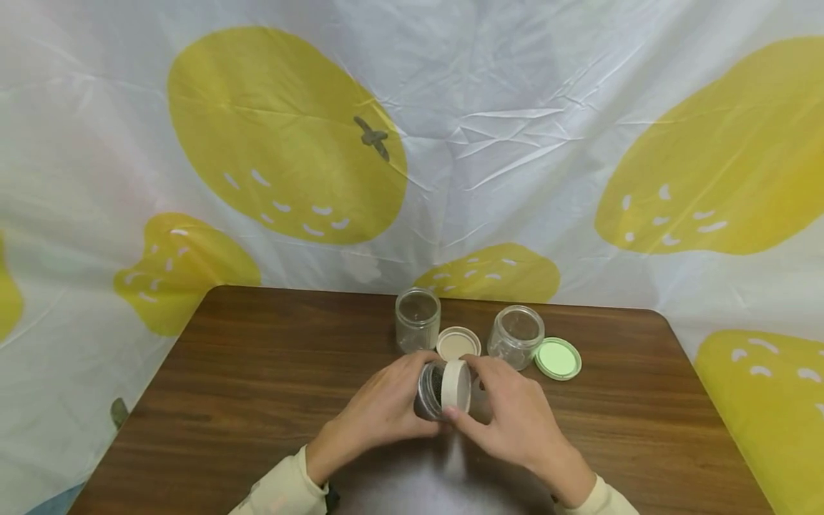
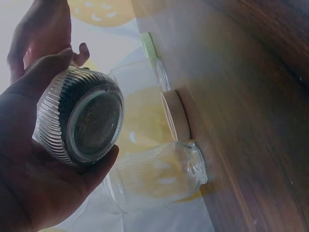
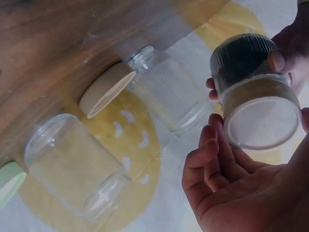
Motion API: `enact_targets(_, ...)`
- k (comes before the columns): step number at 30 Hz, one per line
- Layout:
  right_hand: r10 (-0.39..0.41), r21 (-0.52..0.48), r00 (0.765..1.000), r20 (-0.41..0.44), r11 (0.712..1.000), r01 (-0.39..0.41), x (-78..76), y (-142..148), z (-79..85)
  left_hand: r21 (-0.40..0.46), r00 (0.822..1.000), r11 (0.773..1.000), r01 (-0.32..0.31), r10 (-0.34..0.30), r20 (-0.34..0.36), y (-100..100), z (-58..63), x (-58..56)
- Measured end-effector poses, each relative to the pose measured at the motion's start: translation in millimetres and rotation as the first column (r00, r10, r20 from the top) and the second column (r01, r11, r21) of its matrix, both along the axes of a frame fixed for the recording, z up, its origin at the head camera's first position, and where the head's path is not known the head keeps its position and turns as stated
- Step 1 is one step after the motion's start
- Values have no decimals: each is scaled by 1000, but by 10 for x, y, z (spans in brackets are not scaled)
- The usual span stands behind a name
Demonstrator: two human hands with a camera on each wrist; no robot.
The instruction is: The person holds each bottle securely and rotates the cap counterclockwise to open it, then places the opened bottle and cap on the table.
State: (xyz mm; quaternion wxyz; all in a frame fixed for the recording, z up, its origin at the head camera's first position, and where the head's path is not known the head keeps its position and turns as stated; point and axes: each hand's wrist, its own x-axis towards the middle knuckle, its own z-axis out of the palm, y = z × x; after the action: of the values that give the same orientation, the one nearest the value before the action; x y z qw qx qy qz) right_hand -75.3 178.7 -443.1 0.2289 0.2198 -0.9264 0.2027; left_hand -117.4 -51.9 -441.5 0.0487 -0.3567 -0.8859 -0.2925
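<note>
My left hand (image 1: 386, 404) grips a ribbed glass jar (image 2: 57, 128) partly filled with something dark. The jar is tipped on its side, mouth to the right, above the table. At its mouth is a cream lid (image 1: 455, 386), pinched between thumb and fingers of my right hand (image 1: 518, 411). The right wrist view shows the flat top of this lid (image 3: 263, 123) and the dark contents behind it. Just beyond the hands lies a beige lid (image 1: 458, 344) on the table, inner side up.
Behind the hands stand two open glass jars, a taller one (image 1: 417, 322) on the left and a shorter one (image 1: 516, 336) on the right. A light green lid (image 1: 558, 358) lies beside the shorter jar. The wooden table (image 1: 257, 357) ends at a lemon-print cloth (image 1: 502, 143).
</note>
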Motion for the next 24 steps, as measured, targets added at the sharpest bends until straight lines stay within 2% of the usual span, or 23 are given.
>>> enact_targets(7,17,-78,998,59,997,-13,16,74,-34,25,999,999,-33,32,22,-34,-11,-2)
enact_targets(15,11,-115,994,111,993,1,44,163,-79,50,995,998,-35,30,100,-44,-38,-31)
enact_targets(21,11,-76,989,147,997,0,39,206,-125,73,993,996,-50,41,115,-64,-131,-93)
enact_targets(24,14,-36,981,194,999,-7,32,219,-142,87,991,995,-56,45,124,-78,-183,-130)
